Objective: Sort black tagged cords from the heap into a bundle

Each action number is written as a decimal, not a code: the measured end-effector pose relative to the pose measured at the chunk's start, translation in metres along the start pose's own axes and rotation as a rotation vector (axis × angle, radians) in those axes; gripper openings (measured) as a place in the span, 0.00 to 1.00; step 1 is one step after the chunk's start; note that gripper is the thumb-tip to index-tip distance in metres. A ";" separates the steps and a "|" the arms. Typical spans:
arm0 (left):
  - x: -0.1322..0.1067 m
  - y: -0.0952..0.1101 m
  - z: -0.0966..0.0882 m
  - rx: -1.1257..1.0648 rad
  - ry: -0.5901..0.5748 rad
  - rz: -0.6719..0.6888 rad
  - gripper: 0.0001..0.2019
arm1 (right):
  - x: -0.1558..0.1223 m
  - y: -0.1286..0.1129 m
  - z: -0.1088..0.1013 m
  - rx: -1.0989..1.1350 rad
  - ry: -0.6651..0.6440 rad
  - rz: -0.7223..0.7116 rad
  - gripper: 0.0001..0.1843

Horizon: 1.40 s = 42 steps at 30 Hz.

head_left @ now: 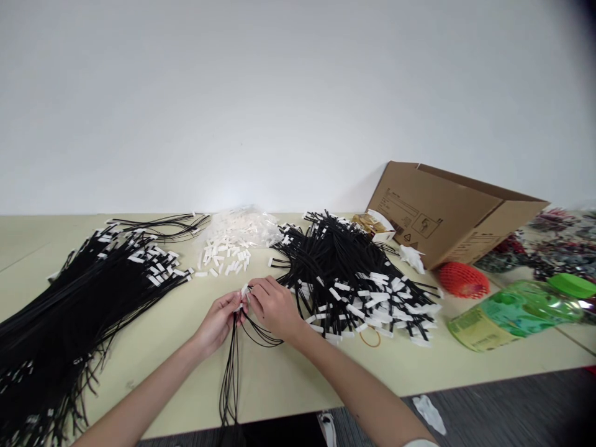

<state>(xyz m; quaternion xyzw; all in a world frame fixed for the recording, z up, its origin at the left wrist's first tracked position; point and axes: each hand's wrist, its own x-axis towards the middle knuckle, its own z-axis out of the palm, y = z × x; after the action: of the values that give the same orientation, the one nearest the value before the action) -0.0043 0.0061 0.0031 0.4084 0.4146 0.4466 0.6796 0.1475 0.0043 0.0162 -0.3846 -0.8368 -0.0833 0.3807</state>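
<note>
Right forearm [361, 382] and left forearm [149, 390] nearest the lens, angled in from the bottom over the counter [279, 394]. Left hand [218, 318] pinching a small bundle of black cables [229, 379] just below its white ends [244, 289], thumb against fingers. Right hand [278, 309] tight alongside on the same bundle, fingertips bunched at the white ends, back of hand toward the camera. Can't tell exactly which fingertip presses on which part. Bundle right between both hands, white ends up at the fingertips, most cables hanging down toward the near counter edge, some looping right under the right hand.

Left of the left hand, well apart: big heap of black cables with white tips [69, 310]. Beyond the hands: loose white pieces [228, 257], spilled in front of a clear plastic bag [254, 226] holding more. Just right of the right hand: second heap of black cables [344, 267], white ends mostly at front right, with a yellow band [371, 346] at its near edge. Further right: tilted cardboard box [419, 211], red netted item [463, 279], green bottle [507, 313] lying on its side.
</note>
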 end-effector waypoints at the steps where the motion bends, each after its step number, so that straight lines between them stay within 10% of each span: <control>1: 0.000 0.000 0.000 -0.001 -0.001 0.002 0.13 | 0.000 0.000 0.000 -0.001 -0.002 0.001 0.05; 42: -0.002 0.000 0.000 0.043 0.008 0.019 0.14 | -0.001 0.002 0.003 0.002 0.001 0.003 0.05</control>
<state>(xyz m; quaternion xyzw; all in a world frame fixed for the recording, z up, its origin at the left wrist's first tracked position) -0.0044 0.0037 0.0033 0.4251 0.4228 0.4454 0.6649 0.1475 0.0060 0.0133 -0.3854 -0.8360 -0.0820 0.3819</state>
